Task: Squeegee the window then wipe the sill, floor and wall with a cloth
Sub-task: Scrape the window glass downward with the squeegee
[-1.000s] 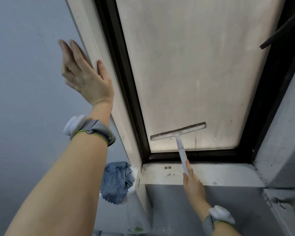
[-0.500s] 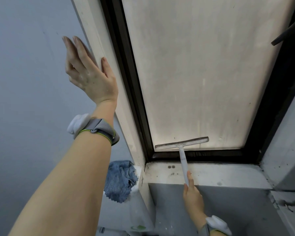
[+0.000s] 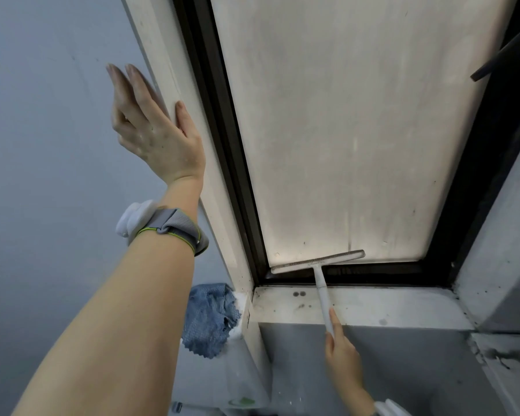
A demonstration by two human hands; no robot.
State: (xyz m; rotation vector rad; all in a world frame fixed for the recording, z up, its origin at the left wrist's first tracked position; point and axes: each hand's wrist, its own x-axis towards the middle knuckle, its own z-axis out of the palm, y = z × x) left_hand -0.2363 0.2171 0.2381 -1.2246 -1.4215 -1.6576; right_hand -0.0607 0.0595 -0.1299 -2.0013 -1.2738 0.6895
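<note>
The squeegee step looks to be the one in hand, and this downward pull seems almost spent. The squeegee [image 3: 318, 262] has its blade lying across the very bottom edge of the window pane [image 3: 357, 130], near the lower left corner, with its left end touching or just beside the dark frame [image 3: 222, 145]. Its white handle slants down over the sill [image 3: 403, 304] to the right hand [image 3: 344, 360].

That right hand is closed round the lower end of the handle, the forefinger stretched up along the shaft to steady it. The rest of the fingers are turned away from me, so how tight the hold is I cannot tell.

The left hand [image 3: 155, 130] holds nothing. It is open and flat, fingers together and pointing up, resting against the pale window surround [image 3: 174, 85] on the left, thumb on the face nearest the frame; it looks like bracing.

To my eye the glass on the right side is hazy and streaked, so the next move probably calls for lifting the blade off at the bottom edge and starting a fresh pull further right, overlapping the cleared strip.

The blue cloth [image 3: 209, 319] is draped over the left end of the sill's outer corner, within reach for the sill, floor and wall [image 3: 42, 175].
</note>
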